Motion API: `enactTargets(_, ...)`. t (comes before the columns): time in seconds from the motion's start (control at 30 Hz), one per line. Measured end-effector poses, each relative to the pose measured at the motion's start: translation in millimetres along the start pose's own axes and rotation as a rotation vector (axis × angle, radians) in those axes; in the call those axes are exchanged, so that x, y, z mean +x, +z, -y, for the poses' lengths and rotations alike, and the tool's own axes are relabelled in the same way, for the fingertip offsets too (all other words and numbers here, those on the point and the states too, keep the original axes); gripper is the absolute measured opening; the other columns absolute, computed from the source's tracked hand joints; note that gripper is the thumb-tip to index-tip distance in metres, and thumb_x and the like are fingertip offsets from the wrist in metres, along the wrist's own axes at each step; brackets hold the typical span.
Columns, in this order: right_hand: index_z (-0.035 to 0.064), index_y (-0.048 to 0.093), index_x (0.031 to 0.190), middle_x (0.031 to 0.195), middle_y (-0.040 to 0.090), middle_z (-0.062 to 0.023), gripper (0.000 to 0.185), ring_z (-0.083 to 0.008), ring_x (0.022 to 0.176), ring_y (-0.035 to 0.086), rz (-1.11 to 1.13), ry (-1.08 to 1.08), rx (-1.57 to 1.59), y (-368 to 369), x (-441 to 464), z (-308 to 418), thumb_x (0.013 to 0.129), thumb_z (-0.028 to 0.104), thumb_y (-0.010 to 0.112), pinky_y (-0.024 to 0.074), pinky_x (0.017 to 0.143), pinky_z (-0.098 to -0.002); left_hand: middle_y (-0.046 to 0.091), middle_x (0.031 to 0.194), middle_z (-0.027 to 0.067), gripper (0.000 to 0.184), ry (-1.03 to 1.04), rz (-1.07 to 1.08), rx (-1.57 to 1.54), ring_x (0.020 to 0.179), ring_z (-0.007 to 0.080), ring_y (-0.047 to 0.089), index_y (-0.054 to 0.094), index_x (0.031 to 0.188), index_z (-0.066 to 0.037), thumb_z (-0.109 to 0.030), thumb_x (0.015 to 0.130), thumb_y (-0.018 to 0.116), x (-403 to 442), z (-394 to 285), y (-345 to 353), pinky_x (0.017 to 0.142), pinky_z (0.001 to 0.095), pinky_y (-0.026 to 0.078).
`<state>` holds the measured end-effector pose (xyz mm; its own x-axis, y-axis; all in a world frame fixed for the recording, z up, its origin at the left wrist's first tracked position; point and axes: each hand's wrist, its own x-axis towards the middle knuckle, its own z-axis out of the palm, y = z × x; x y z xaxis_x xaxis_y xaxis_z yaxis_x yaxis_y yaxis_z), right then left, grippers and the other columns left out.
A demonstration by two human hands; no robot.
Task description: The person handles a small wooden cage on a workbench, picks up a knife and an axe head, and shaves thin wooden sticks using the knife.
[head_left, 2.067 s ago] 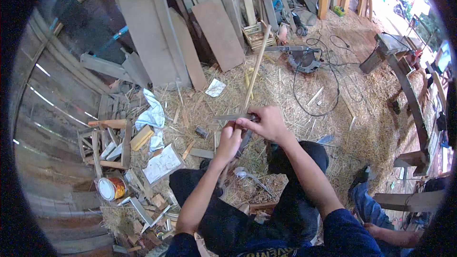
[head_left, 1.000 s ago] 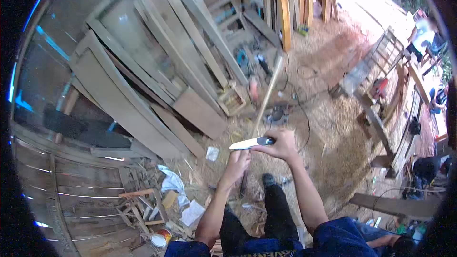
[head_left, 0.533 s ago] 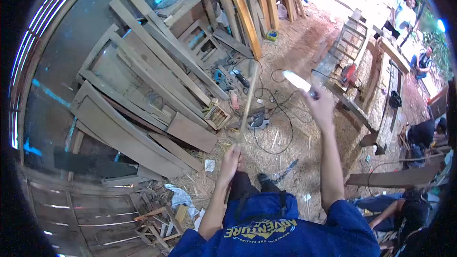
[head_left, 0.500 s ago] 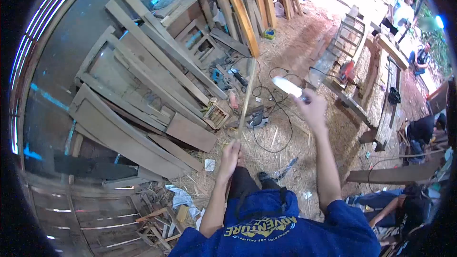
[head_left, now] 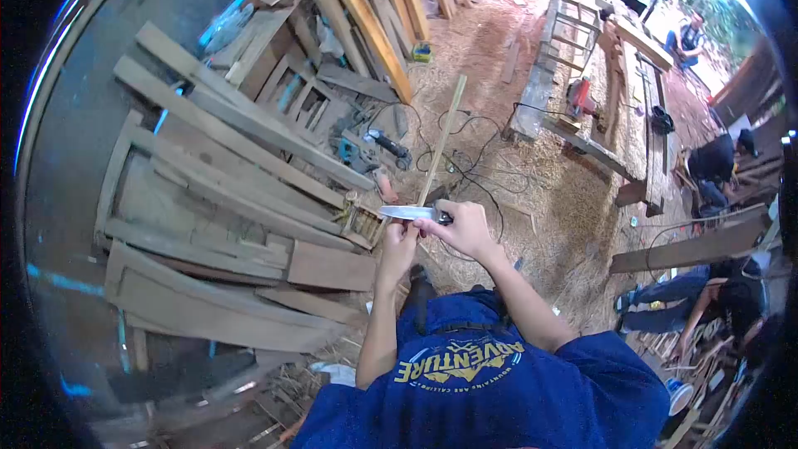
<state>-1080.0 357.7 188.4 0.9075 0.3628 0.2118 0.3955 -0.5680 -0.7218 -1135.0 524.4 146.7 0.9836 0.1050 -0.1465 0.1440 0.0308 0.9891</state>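
Note:
My left hand (head_left: 399, 248) is closed around the lower end of a thin wooden strip (head_left: 443, 137), which points up and away from me. Closed on the dark handle of a knife (head_left: 409, 212) is my right hand (head_left: 462, 231). The broad, pale blade lies across the strip, just above my left fingers, with its tip to the left. Both hands are close together in front of my body. The strip's bottom end is hidden by the left hand, and most of the knife handle is covered by the right.
Wooden boards and frames (head_left: 233, 145) lean along the left. A blue power tool (head_left: 353, 154) and an angle grinder (head_left: 389, 146) lie on the shaving-covered floor among cables. A red power tool (head_left: 579, 98) rests on a bench (head_left: 536, 100) at right. Other people work at the far right.
My right hand has brought the knife down and left, from out at the right onto the strip by my left hand. The view has shifted a little to the right.

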Motion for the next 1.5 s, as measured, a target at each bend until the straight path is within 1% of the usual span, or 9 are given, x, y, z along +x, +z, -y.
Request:
enactTargets(0.2, 0.0062, 0.069, 0.069, 0.053, 0.057, -0.0153, 0.064, -0.0357, 0.053, 0.062, -0.004, 0.081, -0.003, 10.9, 39.9, 5.9, 0.075, 0.070, 0.071, 0.0492, 0.053, -0.0434, 0.070, 0.104, 0.0176, 0.026, 0.235, 0.037, 0.232, 0.095, 0.0251, 0.069, 0.063, 0.119, 0.006, -0.008, 0.098, 0.056, 43.7, -24.3, -28.4, 0.082, 0.0358, 0.053)
enactTargets(0.47, 0.0098, 0.069, 0.066, 0.049, 0.055, -0.0109, 0.060, -0.0302, 0.049, 0.061, -0.270, 0.181, -0.113, -4.6, 84.3, -49.8, 0.068, 0.070, 0.076, 0.0475, 0.050, -0.0397, 0.066, 0.076, 0.0246, 0.027, 0.391, 0.169, 0.418, 0.065, 0.0339, 0.066, 0.067, 0.103, 0.006, -0.019, 0.099, 0.058, 135.1, -29.4, 1.6, 0.061, 0.0436, 0.047)
enactTargets(0.57, 0.0090, 0.071, 0.070, 0.055, 0.060, -0.0125, 0.058, -0.0306, 0.055, 0.065, -0.321, 0.332, -0.144, -22.3, 101.6, -85.1, 0.071, 0.067, 0.077, 0.0499, 0.055, -0.0394, 0.065, 0.073, 0.0224, 0.027, 0.343, 0.280, 0.334, 0.063, 0.0291, 0.064, 0.067, 0.103, 0.005, -0.020, 0.100, 0.058, 180.6, -13.7, 26.8, 0.061, 0.0413, 0.047)
enactTargets(0.7, 0.0077, 0.074, 0.078, 0.064, 0.067, -0.0131, 0.052, -0.0299, 0.065, 0.069, -0.777, 0.762, -0.110, -96.5, 135.4, -206.7, 0.076, 0.060, 0.076, 0.0527, 0.062, -0.0395, 0.054, 0.076, -0.0036, 0.028, -0.004, 0.400, 0.302, 0.069, 0.0057, 0.049, 0.067, 0.106, 0.000, -0.025, 0.105, 0.054, 219.0, -4.9, 37.9, 0.064, 0.0231, 0.042)
enactTargets(0.87, 0.0100, 0.078, 0.091, 0.065, 0.069, -0.0095, 0.046, -0.0244, 0.063, 0.070, -0.562, 0.568, -0.407, -207.6, 217.3, -323.9, 0.082, 0.055, 0.074, 0.0526, 0.060, -0.0386, 0.055, 0.072, -0.0030, 0.033, -0.154, 0.227, 0.176, 0.059, 0.0050, 0.046, 0.065, 0.116, -0.001, -0.030, 0.105, 0.054, 335.2, 40.7, 105.1, 0.053, 0.0230, 0.037)
enactTargets(0.93, 0.0117, 0.076, 0.094, 0.069, 0.070, -0.0100, 0.044, -0.0236, 0.061, 0.069, -0.434, 0.588, -0.173, -210.7, 257.8, -355.5, 0.083, 0.054, 0.074, 0.0528, 0.059, -0.0391, 0.055, 0.072, -0.0018, 0.033, -0.247, 0.249, 0.009, 0.056, 0.0034, 0.043, 0.062, 0.119, -0.003, -0.031, 0.105, 0.054, 410.1, 19.6, 159.3, 0.049, 0.0205, 0.034)
enactTargets(0.97, 0.0048, 0.073, 0.089, 0.063, 0.066, -0.0089, 0.037, -0.0181, 0.054, 0.065, -0.424, 0.527, -0.187, -208.0, 276.2, -368.6, 0.084, 0.042, 0.078, 0.0502, 0.056, -0.0332, 0.055, 0.072, -0.0013, 0.033, -0.315, 0.270, -0.059, 0.054, 0.0025, 0.042, 0.061, 0.121, -0.004, -0.032, 0.105, 0.054, 436.1, 3.1, 178.8, 0.047, 0.0193, 0.032)
enactTargets(1.1, 0.0022, 0.070, 0.090, 0.063, 0.058, -0.0139, 0.046, -0.0215, 0.054, 0.053, -0.440, 0.641, 0.143, -213.6, 332.7, -388.4, 0.088, 0.049, 0.071, 0.0426, 0.054, -0.0386, 0.057, 0.072, -0.0006, 0.025, -0.270, 0.433, -0.046, 0.052, 0.0025, 0.041, 0.060, 0.119, -0.005, -0.025, 0.106, 0.051, 541.7, -40.6, 276.9, 0.045, 0.0192, 0.032)
enactTargets(1.5, 0.0021, 0.071, 0.088, 0.060, 0.057, -0.0144, 0.048, -0.0244, 0.051, 0.054, -0.223, 0.407, 0.012, -338.2, 452.2, -448.8, 0.084, 0.049, 0.074, 0.0442, 0.053, -0.0355, 0.069, 0.086, 0.0099, 0.022, 0.268, 0.624, 0.399, 0.076, 0.0188, 0.062, 0.067, 0.107, 0.003, -0.016, 0.099, 0.060, 696.1, -113.2, 397.9, 0.070, 0.0356, 0.050)
